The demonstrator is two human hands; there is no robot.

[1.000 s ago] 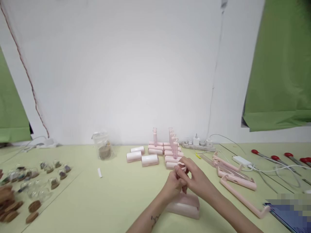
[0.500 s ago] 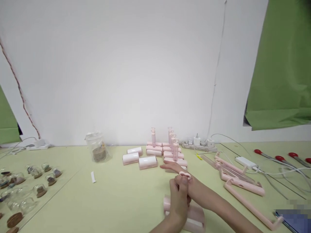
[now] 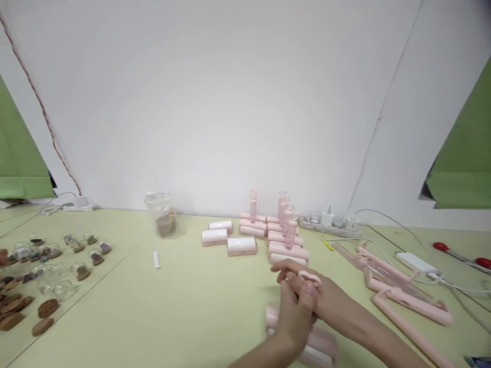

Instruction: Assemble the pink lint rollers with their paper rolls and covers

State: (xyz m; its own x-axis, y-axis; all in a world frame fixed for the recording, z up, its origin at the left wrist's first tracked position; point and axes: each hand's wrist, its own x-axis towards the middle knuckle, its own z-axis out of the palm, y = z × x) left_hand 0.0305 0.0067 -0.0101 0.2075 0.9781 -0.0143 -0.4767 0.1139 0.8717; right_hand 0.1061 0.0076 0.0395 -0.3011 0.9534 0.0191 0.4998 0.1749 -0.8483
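- The left hand (image 3: 294,314) is clenched; it appears to grasp a small pink heart-topped piece (image 3: 312,277), of which only the loop comes out above the thumb.
- The right hand (image 3: 294,267) lies across, just behind the left fist. Its visible fingers are stretched toward the left side of the table (image 3: 184,306); the others are hidden, so I cannot tell whether they grasp or press anything.
- The heart-topped piece is thus between the two hands, its loop just beside the right wrist, above the table. Its lower part is covered by the fist.
- Below the hands, toward the near edge, a pink-and-white roll (image 3: 324,341) lies on its side, partly hidden by the left hand.
- Farther away, near the back edge, similar upright pieces (image 3: 290,235) stand among more lying rolls (image 3: 288,252). To their left, three white-topped rolls (image 3: 242,246) lie in a loose group.
- Toward the right edge lie pink frames (image 3: 410,301), apart from the hands.
- I judge that the step in hand is the close handling of this one piece, with both hands together; what exactly is done to it I cannot tell.
- The next move, in my opinion, calls for a firm left grasp and for care in separating the hands, because they cross very closely and the loop is near the wrist.
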